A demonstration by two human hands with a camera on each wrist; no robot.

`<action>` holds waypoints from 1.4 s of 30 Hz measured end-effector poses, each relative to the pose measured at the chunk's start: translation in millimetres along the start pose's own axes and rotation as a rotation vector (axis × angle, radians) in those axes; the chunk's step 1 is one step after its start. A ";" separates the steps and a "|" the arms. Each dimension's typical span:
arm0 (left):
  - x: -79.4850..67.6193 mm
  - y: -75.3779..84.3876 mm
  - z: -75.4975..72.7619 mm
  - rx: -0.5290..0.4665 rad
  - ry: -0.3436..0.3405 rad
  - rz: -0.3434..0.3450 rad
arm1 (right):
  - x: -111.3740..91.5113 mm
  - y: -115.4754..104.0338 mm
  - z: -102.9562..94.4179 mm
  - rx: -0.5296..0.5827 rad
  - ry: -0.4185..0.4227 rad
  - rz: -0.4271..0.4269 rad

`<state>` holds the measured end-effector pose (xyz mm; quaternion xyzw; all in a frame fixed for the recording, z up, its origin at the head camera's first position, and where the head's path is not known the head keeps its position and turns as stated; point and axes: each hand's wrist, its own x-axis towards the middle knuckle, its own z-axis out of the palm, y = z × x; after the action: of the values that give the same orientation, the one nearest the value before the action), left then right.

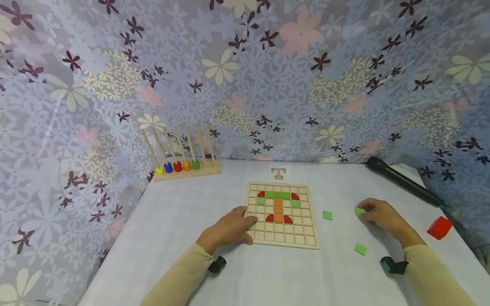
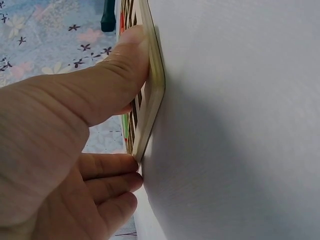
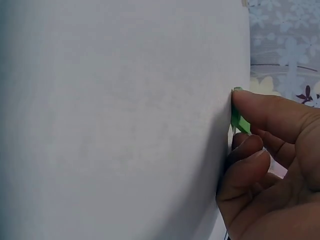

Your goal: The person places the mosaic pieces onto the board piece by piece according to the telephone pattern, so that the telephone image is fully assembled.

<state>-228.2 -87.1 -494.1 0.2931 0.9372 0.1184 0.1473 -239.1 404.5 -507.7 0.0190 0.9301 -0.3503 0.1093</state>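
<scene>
A wooden grid board [image 1: 282, 244] lies on the table with red, orange and green pieces set in a T-like pattern. My left hand [image 1: 231, 225] rests at its lower left corner, thumb [image 2: 131, 55] against the edge and the other fingers extended along the left side. Between thumb and fingertips, my right hand [image 1: 383, 216] pinches a green square tile [image 1: 359, 211], low over the table to the right of the board. In the right wrist view, this tile [image 3: 242, 123] is partly hidden by the thumb. Two more green tiles lie nearby, one [image 1: 327, 215] beside the board, another [image 1: 360, 249] nearer me.
Behind the board lies a small pattern card [image 1: 279, 173]. A wooden peg stand [image 1: 206, 169] with coloured beads is at the back left. To the right are a long black rod [image 1: 405, 182] and a red block [image 1: 440, 228]. Patterned cloth hangs beyond the table.
</scene>
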 end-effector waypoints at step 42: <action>-2.4 0.5 0.1 0.034 0.024 0.022 | -26.8 -83.5 29.9 0.815 0.006 -0.160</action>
<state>-226.0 -88.1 -493.6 0.3046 0.9374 0.1077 0.1297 -216.7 323.0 -469.7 -0.0107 0.7141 -0.6971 0.0623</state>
